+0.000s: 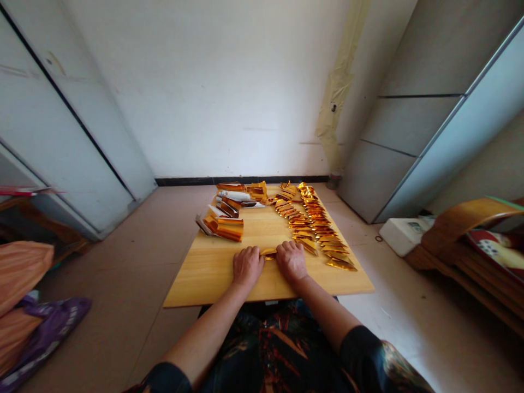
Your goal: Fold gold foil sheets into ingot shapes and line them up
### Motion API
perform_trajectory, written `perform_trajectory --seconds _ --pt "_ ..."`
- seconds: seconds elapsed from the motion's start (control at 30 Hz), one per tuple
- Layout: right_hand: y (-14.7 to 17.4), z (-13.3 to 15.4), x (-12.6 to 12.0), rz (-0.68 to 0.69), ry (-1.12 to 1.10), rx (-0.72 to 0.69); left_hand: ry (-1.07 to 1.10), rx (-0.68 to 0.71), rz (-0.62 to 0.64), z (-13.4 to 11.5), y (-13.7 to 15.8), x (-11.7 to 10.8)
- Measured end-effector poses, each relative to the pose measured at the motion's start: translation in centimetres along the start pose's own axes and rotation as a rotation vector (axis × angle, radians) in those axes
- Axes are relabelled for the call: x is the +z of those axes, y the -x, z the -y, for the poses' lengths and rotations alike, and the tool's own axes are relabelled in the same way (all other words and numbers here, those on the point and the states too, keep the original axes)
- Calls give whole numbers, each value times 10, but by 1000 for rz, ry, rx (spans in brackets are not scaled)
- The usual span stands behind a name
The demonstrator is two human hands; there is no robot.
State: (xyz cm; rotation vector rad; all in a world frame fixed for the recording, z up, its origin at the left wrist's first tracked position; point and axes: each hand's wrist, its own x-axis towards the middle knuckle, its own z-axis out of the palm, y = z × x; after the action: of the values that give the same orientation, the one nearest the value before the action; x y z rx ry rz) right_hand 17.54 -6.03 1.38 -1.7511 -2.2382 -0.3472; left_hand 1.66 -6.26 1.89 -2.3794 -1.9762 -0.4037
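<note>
Golden foil piece (268, 252) is showing between my two hands, over the near half of the wooden board (204, 275). My left hand (248, 266) is gripping its left end, and my right hand (292, 258) is gripping its right end, with the fingers of both bending closely over it. Whether it is touching the wood, I cannot tell. On the right side, folded golden pieces (318, 216) are lying in two long rows. On the far left, golden sheets (224, 228) are resting in loose piles, and a white roll (234, 195) is lying among them.
</note>
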Motion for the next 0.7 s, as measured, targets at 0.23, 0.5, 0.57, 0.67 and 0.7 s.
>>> perform_trajectory --seconds 0.23,0.5,0.57,0.67,0.7 --pt "-3 -4 -2 1 3 -25 -4 -11 -19 0 -8 5" --pt "-18 -11 -6 -15 1 -46 25 -11 -48 -2 -22 6" --pt "-23 -13 -8 -30 -6 -45 39 -9 -58 -3 -27 5" --pt "-28 -16 -11 -66 -17 -42 62 -1 -83 -6 -34 4" --pt "-30 -18 -12 -80 -21 -41 70 4 -93 -7 -37 5"
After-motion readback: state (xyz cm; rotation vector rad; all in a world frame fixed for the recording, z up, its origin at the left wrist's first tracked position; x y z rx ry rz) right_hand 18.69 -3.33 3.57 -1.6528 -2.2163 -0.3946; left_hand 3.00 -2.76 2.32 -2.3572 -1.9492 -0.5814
